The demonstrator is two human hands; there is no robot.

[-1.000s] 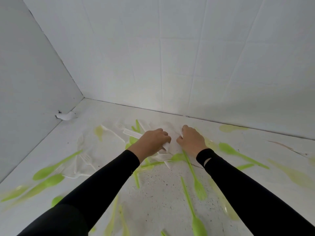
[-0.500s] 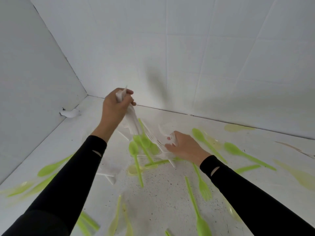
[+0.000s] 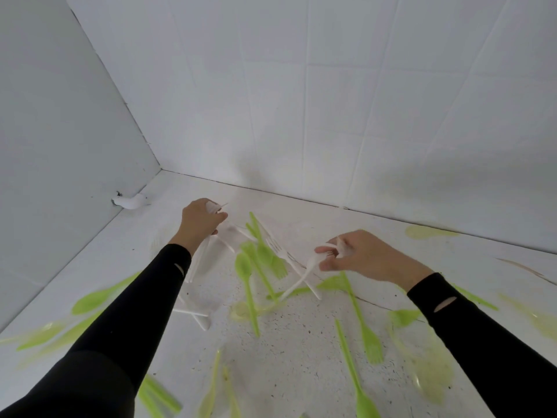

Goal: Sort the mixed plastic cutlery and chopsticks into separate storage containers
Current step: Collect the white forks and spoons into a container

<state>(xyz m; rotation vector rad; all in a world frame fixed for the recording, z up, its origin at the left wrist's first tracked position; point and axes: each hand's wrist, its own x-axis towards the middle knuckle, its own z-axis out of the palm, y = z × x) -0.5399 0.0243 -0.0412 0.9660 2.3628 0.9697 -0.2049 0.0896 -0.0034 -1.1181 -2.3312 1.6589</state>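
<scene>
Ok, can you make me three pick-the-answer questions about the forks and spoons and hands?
1. The green spoon lies: A between the hands; B on the wall; C on a sleeve.
2. The piece the right hand pinches is: A green; B white; C red.
3. The left hand is: A flat open; B an empty fist; C gripping white cutlery.
Answers: A, it sits in the gap between them; B, its handle looks white; C, fingers curl round white pieces.
</scene>
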